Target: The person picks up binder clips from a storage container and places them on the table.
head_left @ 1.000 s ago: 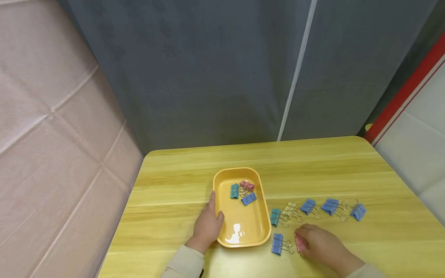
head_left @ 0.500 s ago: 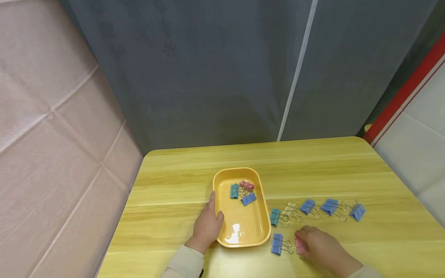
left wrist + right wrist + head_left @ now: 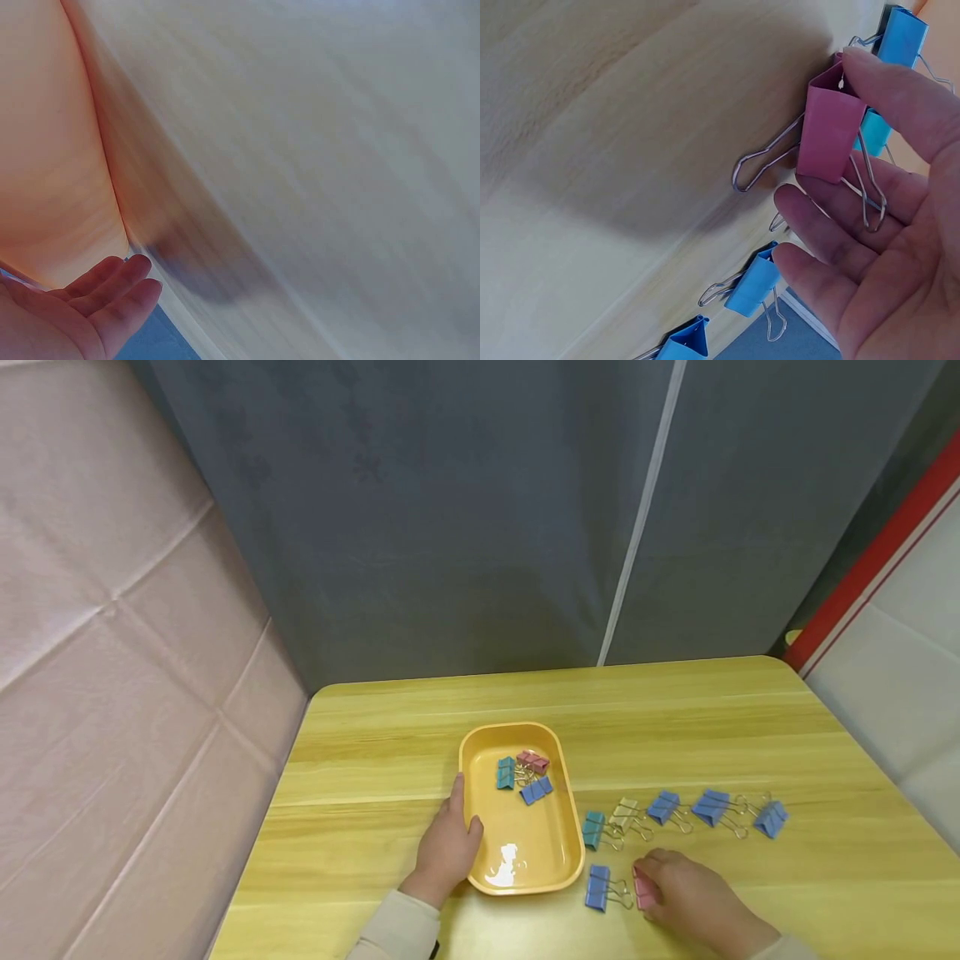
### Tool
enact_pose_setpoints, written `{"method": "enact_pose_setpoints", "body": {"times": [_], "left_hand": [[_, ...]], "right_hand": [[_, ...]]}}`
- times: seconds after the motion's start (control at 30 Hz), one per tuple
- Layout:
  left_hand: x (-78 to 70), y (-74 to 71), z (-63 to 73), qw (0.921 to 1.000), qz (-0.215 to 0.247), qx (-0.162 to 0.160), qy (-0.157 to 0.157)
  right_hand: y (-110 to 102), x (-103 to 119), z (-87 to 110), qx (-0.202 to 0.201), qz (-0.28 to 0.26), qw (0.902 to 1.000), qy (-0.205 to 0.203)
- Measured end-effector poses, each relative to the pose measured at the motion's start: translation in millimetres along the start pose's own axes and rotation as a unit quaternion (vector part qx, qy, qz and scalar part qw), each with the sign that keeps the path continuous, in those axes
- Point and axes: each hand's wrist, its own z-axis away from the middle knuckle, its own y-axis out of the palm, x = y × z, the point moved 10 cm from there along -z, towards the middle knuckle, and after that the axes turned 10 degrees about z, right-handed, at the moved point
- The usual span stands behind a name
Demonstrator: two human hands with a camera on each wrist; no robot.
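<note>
My left hand (image 3: 447, 847) rests at the left side of a yellow tray (image 3: 510, 827), its fingers straight along the outer wall and its thumb over the rim. A teal binder clip (image 3: 506, 773), a pink one and a blue one lie inside, toward the far end. To the right of the tray, my right hand (image 3: 693, 893) pinches a pink binder clip (image 3: 829, 135) between thumb and fingers, close over the table. That clip's wire handles stick out on both sides in the right wrist view. A blue binder clip (image 3: 597, 888) lies just left of it.
Right of the tray, a row of binder clips lies on the wooden table (image 3: 390, 735): a teal clip (image 3: 593, 830), a yellow clip (image 3: 623, 813) and several blue clips (image 3: 712, 807). A dark grey panel (image 3: 450, 527) stands behind the table's far edge.
Almost nothing differs. My right hand keeps its hold on the pink clip with barely any shift, and my left hand stays at the tray.
</note>
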Motion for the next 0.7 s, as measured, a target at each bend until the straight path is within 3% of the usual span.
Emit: {"method": "enact_pose_setpoints", "body": {"times": [0.3, 0.7], "left_hand": [[-0.3, -0.4, -0.9, 1.0000, -0.001, -0.001, 0.001], [0.2, -0.4, -1.7, 1.0000, -0.006, -0.004, 0.002]], "right_hand": [[-3.2, 3.0, 0.2, -0.015, 0.008, 0.9998, -0.014], [-0.2, 1.6, 0.6, -0.002, 0.003, 0.9999, -0.010]]}}
